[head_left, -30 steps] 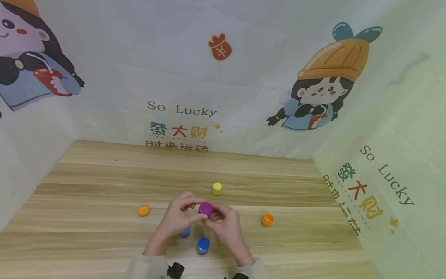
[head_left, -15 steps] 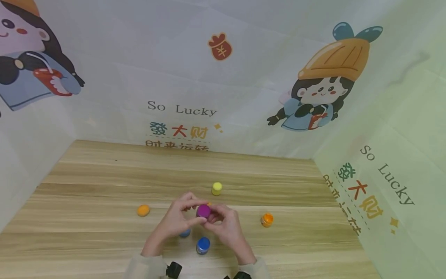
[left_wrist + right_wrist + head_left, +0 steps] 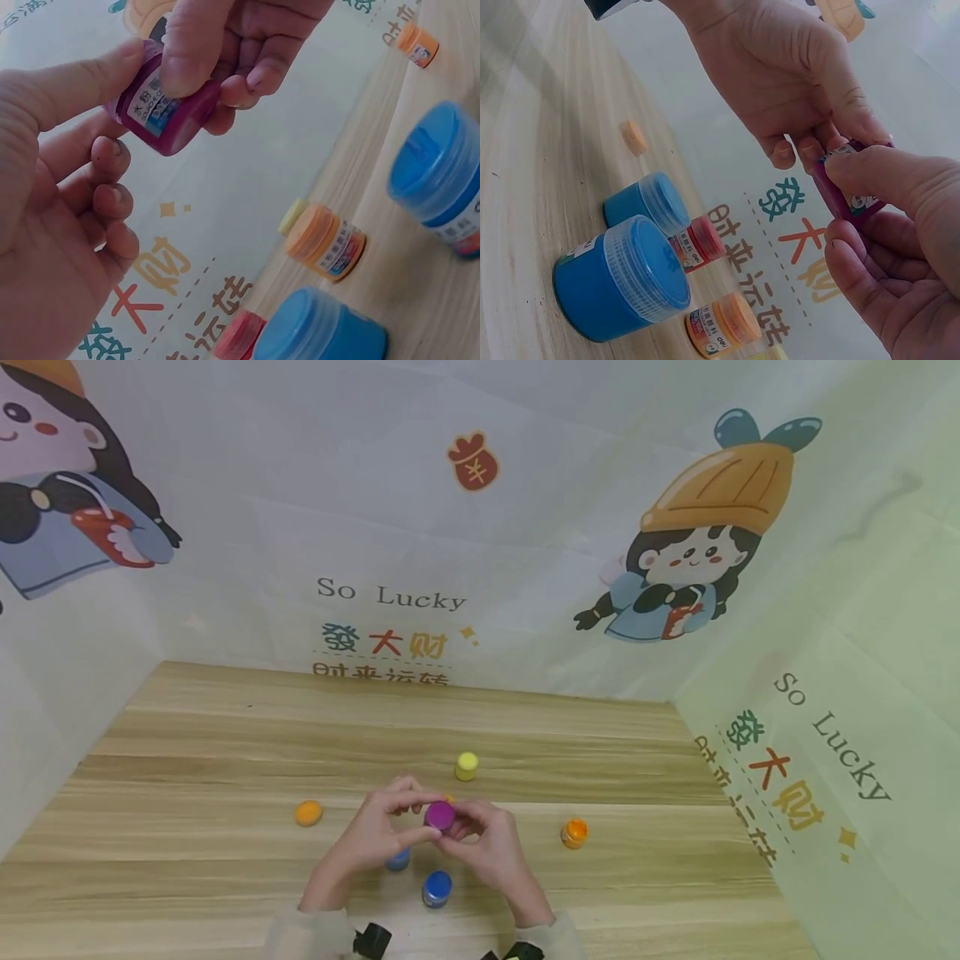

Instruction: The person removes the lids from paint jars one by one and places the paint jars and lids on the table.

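A small purple paint jar with a printed label is raised above the table between both hands. My left hand pinches the jar's lid end between thumb and forefinger; its other fingers curl loosely below, as the left wrist view shows. My right hand grips the labelled body, with the thumb pressed across the label. The jar lies tilted in the wrist views, and the lid appears to be on it. Fingers cover much of the jar in the right wrist view.
Two blue jars stand nearest the person. A red jar and a light-orange jar are mostly hidden by the hands from above. Beyond them stands a yellow jar. An open orange jar is rightward, an orange lid leftward.
Both hands have brought the purple jar slightly toward the person, uncovering a bit of orange behind it. The grip looks the same, and the jars on the table have stayed put.
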Motion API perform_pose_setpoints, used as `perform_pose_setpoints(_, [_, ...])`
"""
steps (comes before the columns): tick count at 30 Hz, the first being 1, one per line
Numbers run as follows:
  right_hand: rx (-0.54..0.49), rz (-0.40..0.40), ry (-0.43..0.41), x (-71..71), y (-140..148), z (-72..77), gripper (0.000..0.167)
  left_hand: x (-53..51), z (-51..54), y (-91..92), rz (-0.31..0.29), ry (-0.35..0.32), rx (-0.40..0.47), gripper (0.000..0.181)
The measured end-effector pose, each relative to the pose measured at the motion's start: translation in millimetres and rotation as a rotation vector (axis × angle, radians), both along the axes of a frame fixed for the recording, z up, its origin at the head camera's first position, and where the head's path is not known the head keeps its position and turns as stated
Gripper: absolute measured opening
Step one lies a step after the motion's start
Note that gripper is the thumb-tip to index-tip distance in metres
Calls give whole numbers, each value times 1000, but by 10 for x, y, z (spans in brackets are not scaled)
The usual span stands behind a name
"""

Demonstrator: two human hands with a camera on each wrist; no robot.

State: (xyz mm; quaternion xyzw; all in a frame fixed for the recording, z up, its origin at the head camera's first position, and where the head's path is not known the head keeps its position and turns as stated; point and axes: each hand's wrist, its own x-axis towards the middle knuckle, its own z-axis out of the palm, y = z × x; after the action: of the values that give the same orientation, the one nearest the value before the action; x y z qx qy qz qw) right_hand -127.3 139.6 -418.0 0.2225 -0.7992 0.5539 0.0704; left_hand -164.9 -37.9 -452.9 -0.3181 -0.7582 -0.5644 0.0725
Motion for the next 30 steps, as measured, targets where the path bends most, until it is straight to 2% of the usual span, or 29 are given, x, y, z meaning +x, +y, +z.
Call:
perform_pose_setpoints(3, [-3, -19, 11, 4, -10, -2, 29, 30, 39, 35, 50, 29, 0, 32])
perform_pose_setpoints(9, [3, -103, 54, 14, -50, 0, 29, 172, 301, 130, 143, 115, 50, 30])
perform_pose_setpoints(12, [7, -151, 51, 24, -72, 13, 27, 198, 341, 172, 181, 105, 64, 30])
perform_pose_setpoints(14, [3, -163, 43, 28, -81, 23, 27, 184, 312, 181, 185, 84, 65, 31])
perform_pose_setpoints(16, [-4, -160, 36, 28, -82, 31, 27, 144, 235, 167, 177, 54, 53, 31])
perform_pose_setpoints(21, [-11, -122, 29, 18, -68, 27, 27, 42, 51, 77, 105, 18, 24, 33])
perform_pose_setpoints(25, [-8, -109, 22, 10, -57, 15, 26, 18, 19, 41, 64, 4, 35, 30])
perform_pose_setpoints(30, [-11, -105, 16, 12, -53, 2, 26, 3, 4, 57, 87, -2, 55, 29])
